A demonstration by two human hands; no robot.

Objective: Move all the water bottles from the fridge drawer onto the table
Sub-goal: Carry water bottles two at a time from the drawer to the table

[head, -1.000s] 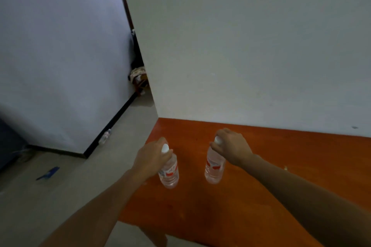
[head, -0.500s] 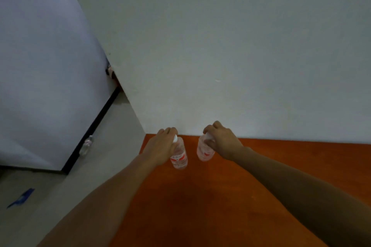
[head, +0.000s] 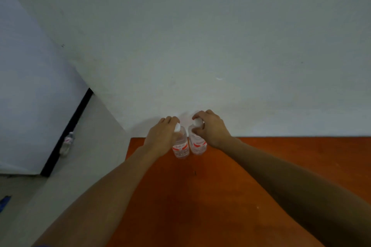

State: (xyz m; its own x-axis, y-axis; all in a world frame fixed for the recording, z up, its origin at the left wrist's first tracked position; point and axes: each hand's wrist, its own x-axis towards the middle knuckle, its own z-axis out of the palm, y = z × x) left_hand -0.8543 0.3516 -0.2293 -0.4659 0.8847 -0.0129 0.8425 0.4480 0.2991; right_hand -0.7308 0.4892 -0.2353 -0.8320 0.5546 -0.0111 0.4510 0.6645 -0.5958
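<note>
Two small clear water bottles with white caps and red-and-white labels stand side by side at the far left of the orange table (head: pixel 281 166), close to the wall. My left hand (head: pixel 162 136) grips the left bottle (head: pixel 181 147) around its neck. My right hand (head: pixel 210 128) holds the right bottle (head: pixel 197 145) at its cap and neck. Both bottles are upright with their bases on or just above the tabletop; I cannot tell which. The fridge drawer is out of view.
A white wall (head: pixel 200 46) rises right behind the table. The table's left edge (head: pixel 128 150) drops to a grey floor. Another bottle (head: pixel 67 143) lies on the floor by a black skirting strip at the left wall.
Both hands carried the bottles away from me toward the wall and brought them close together. The bottles, held in the air over the table's middle before, now sit low at its far edge.
</note>
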